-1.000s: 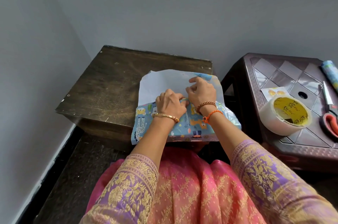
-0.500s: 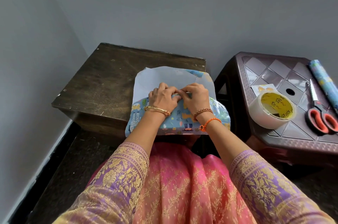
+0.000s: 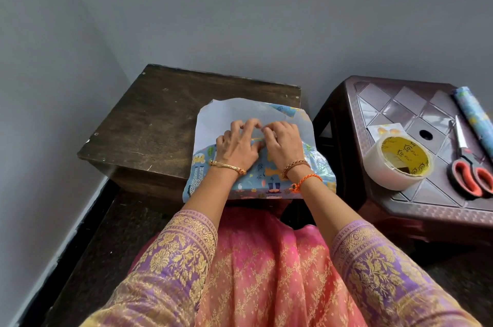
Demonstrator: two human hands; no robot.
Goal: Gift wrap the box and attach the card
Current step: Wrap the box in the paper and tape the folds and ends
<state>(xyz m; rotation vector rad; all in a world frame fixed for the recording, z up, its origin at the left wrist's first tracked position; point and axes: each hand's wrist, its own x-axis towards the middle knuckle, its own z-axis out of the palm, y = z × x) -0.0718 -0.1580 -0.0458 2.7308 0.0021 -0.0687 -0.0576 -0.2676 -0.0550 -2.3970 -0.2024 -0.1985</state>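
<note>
Sleeves: purple with gold floral brocade, left sleeve (image 3: pixel 184 252), right sleeve (image 3: pixel 373 260)
Skirt (image 3: pixel 266 273): pink with gold leaf motifs
Left wrist: gold bangle (image 3: pixel 228 167)
Right wrist: brown beaded bracelet (image 3: pixel 294 166); orange braided thread (image 3: pixel 306 181)

Wrapping paper (image 3: pixel 256 180) under both hands: thin paper, printed side smooth, reverse plain matt white.
Table (image 3: pixel 160 123) left of the hands: dark wood, worn, scratched, dull.
Stool (image 3: pixel 416 102) right of the hands: brown moulded plastic, glossy panelled top.
Tape roll (image 3: pixel 384 174) on the stool: clear shiny plastic film.
Scissors (image 3: pixel 469 172) beyond the tape: bright metal blades, orange-and-black plastic handles.
Sleeves (image 3: pixel 181 254) behind the wrists: woven cloth, gold-threaded sheen.
</note>
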